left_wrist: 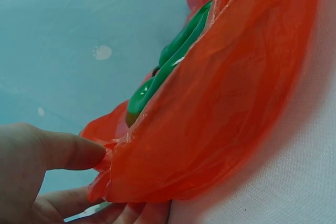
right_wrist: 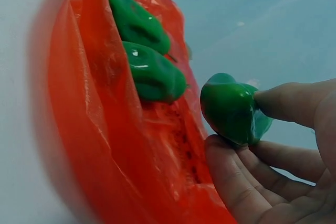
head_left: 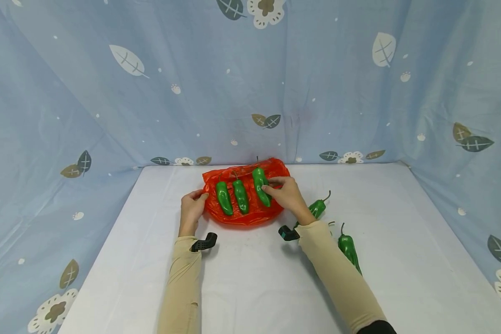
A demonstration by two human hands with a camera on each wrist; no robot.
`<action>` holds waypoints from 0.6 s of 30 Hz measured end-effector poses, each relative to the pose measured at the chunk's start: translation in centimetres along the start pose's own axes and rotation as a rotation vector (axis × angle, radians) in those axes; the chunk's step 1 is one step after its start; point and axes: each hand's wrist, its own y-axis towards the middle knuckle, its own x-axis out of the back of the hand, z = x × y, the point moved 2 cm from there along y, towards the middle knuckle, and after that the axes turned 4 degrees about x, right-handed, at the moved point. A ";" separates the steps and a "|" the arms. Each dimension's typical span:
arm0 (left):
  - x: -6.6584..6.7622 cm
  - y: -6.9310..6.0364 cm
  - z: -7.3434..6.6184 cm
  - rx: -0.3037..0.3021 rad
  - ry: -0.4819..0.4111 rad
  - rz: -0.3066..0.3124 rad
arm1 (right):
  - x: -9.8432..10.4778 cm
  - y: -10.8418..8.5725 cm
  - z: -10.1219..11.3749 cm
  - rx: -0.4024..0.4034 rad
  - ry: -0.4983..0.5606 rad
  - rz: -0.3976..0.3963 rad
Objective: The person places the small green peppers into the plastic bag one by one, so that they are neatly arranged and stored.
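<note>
A red plastic bag (head_left: 250, 220) lies spread on the white table, its rim standing up around two green chili peppers, one on the left (head_left: 224, 198) and one beside it (head_left: 241, 197). My left hand (head_left: 192, 211) pinches the bag's left edge between thumb and fingers, also seen up close in the left wrist view. Over the bag's right side, a third green chili pepper (head_left: 260, 182) is gripped by my right hand (head_left: 288, 197). In the right wrist view this held pepper (right_wrist: 231, 107) is raised apart from the two peppers in the bag.
More green chili peppers lie right of the bag, one partly behind my right wrist (head_left: 318, 208) and one by the sleeve (head_left: 348, 247). Another's stem shows between them, the rest hidden by the sleeve. A blue patterned curtain (head_left: 217, 116) hangs behind the table (head_left: 242, 273).
</note>
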 end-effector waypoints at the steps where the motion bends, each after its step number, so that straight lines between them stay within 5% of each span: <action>1: 0.0 0.0 0.0 0.001 -0.002 0.000 | -0.2 0.1 0.0 -0.001 -0.001 0.001; 18: 0.0 0.1 0.0 0.010 0.006 0.001 | -2.7 1.1 -0.8 -0.019 -0.065 0.010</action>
